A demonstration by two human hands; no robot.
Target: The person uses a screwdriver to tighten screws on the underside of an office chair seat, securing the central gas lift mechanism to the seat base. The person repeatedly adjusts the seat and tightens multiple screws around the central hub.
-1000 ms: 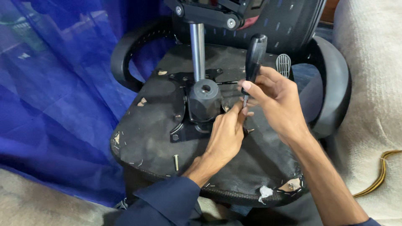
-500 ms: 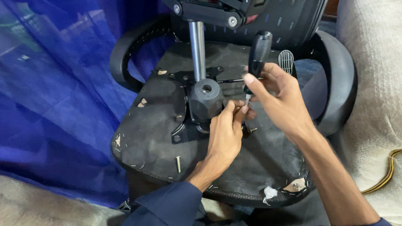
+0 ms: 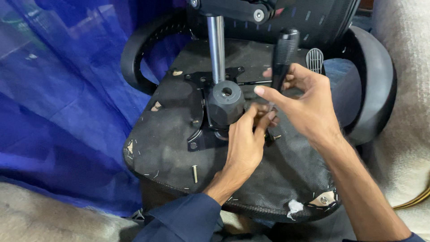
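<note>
The right hand [image 3: 309, 105] is gripping a black screwdriver [image 3: 283, 58] upright, fingers closed round its handle, right of the hub [image 3: 225, 103]. The left hand [image 3: 246, 141] is pinching something small, hidden, beside the hub on the upturned seat [image 3: 170, 148]. A loose bolt [image 3: 195, 174] is lying near the seat's near edge.

Showing one upturned chair [image 3: 170, 148], two armrests, one screwdriver [image 3: 283, 56], one loose bolt [image 3: 195, 173], one metal column [image 3: 217, 49], two hands.
</note>
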